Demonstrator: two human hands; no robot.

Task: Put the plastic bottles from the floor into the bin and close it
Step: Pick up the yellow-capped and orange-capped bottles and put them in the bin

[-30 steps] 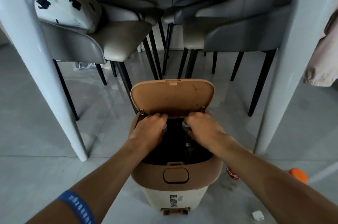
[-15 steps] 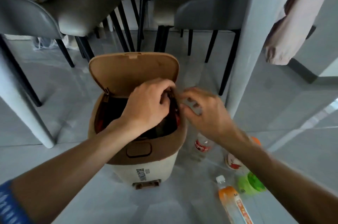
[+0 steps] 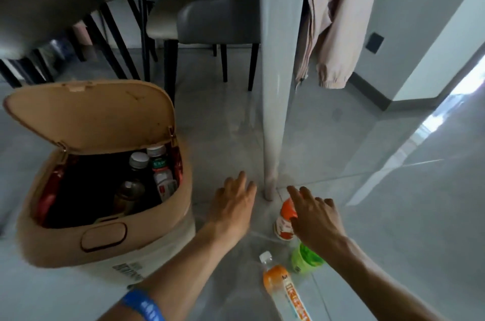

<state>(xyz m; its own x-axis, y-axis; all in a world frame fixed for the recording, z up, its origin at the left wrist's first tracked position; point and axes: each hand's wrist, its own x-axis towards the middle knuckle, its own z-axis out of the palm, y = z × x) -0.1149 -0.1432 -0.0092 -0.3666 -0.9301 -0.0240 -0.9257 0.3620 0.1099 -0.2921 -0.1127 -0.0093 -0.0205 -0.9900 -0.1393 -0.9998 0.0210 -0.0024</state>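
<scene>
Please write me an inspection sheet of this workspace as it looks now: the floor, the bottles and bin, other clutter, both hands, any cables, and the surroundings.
Surface: grey tiled floor, glossy, with reflections.
Job's things: bin with its lid raised; several bottles stand inside. On the floor beside it are the orange-capped bottle, the green bottle and the orange drink bottle lying flat.
Clutter: nothing seen.
Grippers: left hand open and empty above the floor; right hand open, over the orange-capped bottle, contact unclear.
Cables: nothing seen.
Surroundings: white table leg, grey chairs, pink garment hanging, blue wristband on the left arm.
</scene>
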